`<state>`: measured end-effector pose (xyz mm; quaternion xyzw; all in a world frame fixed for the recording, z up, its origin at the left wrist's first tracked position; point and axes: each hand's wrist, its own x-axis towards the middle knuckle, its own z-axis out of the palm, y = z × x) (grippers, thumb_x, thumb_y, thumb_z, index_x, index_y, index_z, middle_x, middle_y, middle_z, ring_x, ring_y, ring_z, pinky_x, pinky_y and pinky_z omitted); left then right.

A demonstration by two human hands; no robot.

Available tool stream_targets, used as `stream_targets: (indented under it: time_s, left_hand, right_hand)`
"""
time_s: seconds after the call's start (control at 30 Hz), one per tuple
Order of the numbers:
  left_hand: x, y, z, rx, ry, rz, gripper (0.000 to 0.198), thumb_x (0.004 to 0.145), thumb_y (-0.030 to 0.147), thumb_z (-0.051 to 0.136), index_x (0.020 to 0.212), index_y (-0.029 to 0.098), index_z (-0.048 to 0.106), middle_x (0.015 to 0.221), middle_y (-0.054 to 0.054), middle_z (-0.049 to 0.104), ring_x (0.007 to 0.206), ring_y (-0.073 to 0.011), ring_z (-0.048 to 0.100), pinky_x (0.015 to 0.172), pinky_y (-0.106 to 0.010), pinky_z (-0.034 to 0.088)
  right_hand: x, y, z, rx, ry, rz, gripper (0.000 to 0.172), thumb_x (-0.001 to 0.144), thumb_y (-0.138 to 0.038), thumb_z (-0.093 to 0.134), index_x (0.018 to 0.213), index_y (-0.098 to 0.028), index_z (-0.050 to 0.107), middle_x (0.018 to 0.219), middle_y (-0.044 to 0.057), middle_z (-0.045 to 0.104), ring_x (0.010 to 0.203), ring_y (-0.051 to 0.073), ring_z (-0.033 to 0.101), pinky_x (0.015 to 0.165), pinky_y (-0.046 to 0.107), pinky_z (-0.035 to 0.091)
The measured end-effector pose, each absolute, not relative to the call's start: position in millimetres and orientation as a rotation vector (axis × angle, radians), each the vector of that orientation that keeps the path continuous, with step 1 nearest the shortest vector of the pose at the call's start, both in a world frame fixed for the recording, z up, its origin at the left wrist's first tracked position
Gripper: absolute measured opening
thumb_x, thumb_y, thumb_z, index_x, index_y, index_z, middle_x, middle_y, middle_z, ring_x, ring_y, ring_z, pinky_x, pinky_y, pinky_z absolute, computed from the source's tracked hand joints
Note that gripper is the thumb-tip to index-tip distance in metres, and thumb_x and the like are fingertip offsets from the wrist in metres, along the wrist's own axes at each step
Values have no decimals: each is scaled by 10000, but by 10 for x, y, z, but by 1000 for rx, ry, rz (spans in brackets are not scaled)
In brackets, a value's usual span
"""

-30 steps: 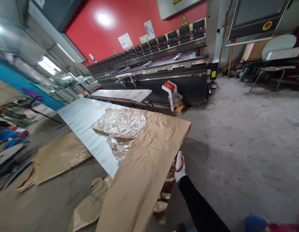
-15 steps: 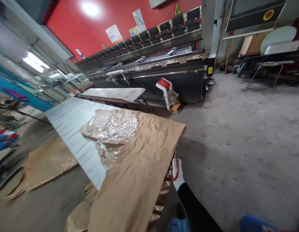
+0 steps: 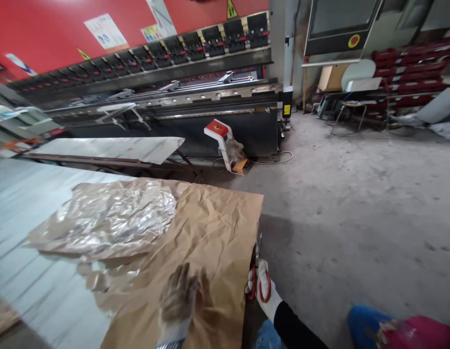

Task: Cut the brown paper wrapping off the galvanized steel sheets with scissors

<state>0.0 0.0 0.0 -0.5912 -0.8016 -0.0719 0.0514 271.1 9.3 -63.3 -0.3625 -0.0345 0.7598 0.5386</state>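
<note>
My right hand, in a white glove, grips scissors with red handles. The blades point up along the right edge of a large sheet of creased brown paper. My left hand wears a dirty, brown-stained glove. Somewhat blurred, it lies on the paper with its fingers stretched forward, touching the creased surface. Crumpled clear plastic film covers the paper's left part. Underneath is a pale, marble-patterned sheet.
A red press machine spans the background. Before it stand a narrow table with a pale panel and a white-and-red pedal stand. A monitor panel hangs at upper right. Blue and pink shapes show at lower right.
My left hand has come into view and rests on the paper. The view has swung right and closer. The scissors stay in my right hand by the paper's edge.
</note>
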Motion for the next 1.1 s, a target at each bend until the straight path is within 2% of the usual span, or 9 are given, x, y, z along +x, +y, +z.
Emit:
stream_targets:
  time_s: [0.1, 0.2, 0.47, 0.53, 0.67, 0.77, 0.9, 1.0, 1.1]
  left_hand:
    - [72, 431, -352, -1810, -2405, -9, 613, 1082, 435, 375, 1592, 120, 502, 1656, -159, 472, 1533, -389, 390, 1281, -537, 308]
    - [111, 596, -600, -1787, -2388, 145, 629, 1076, 430, 366, 1612, 118, 474, 1657, -160, 471, 1531, -398, 385, 1290, -551, 266]
    - [29, 564, -644, -1829, -2352, 181, 688, 1075, 466, 265, 1589, 75, 501, 1638, -181, 491, 1517, -401, 407, 1280, -550, 299]
    - [21, 574, -652, -1838, -2360, 179, 708, 1077, 479, 238, 1592, 65, 493, 1641, -184, 486, 1523, -403, 404, 1281, -553, 302]
    - [-29, 575, -722, -1838, -2413, 166, 721, 1068, 501, 244, 1596, 76, 489, 1645, -167, 487, 1552, -386, 377, 1304, -542, 283]
    - [-85, 569, -773, -1831, -2438, 158, 721, 1060, 496, 249, 1583, 71, 506, 1642, -166, 492, 1570, -377, 358, 1318, -538, 267]
    - [-119, 570, -783, -1875, -2412, 160, 731, 1051, 495, 251, 1551, 44, 537, 1626, -188, 505, 1578, -376, 349, 1329, -531, 249]
    - [-111, 574, -774, -1858, -2422, 165, 759, 1051, 512, 233, 1535, 18, 545, 1613, -213, 512, 1564, -395, 371, 1323, -542, 263]
    - [-96, 578, -765, -1861, -2414, 170, 763, 1053, 505, 236, 1533, -7, 537, 1610, -236, 506, 1563, -419, 364, 1318, -561, 266]
  right_hand:
    - [2651, 109, -793, -892, -44, 1803, 551, 791, -763, 781, 896, -247, 615, 744, -15, 656, 562, 135, 600, 537, 300, 554]
    - [2608, 190, -933, -944, -39, 1798, 567, 794, -793, 751, 879, -248, 621, 728, -12, 648, 540, 135, 579, 510, 304, 543]
    - [2664, 639, -876, -898, -120, 1770, 536, 851, -726, 748, 1117, -291, 581, 766, -46, 639, 590, 131, 584, 549, 261, 524]
    - [2628, 715, -797, -886, -41, 1792, 532, 855, -764, 710, 1044, -276, 615, 736, -37, 616, 557, 119, 543, 507, 239, 483]
    - [2521, 855, -667, -851, 229, 1822, 686, 812, -916, 583, 818, -230, 606, 658, -13, 550, 502, 103, 471, 449, 227, 428]
    - [2563, 941, -628, -925, 220, 1816, 656, 715, -859, 759, 899, -265, 551, 664, -60, 563, 472, 87, 449, 444, 217, 437]
    - [2761, 931, -670, -968, 23, 1853, 635, 695, -802, 819, 919, -283, 529, 609, -109, 511, 396, 58, 318, 363, 189, 311]
    - [2874, 878, -746, -995, 34, 1853, 598, 695, -757, 836, 1003, -289, 627, 657, -52, 608, 460, 119, 491, 425, 260, 445]
    - [2884, 912, -806, -1030, 92, 1826, 585, 694, -733, 825, 1088, -319, 698, 773, 14, 701, 718, 249, 693, 619, 397, 608]
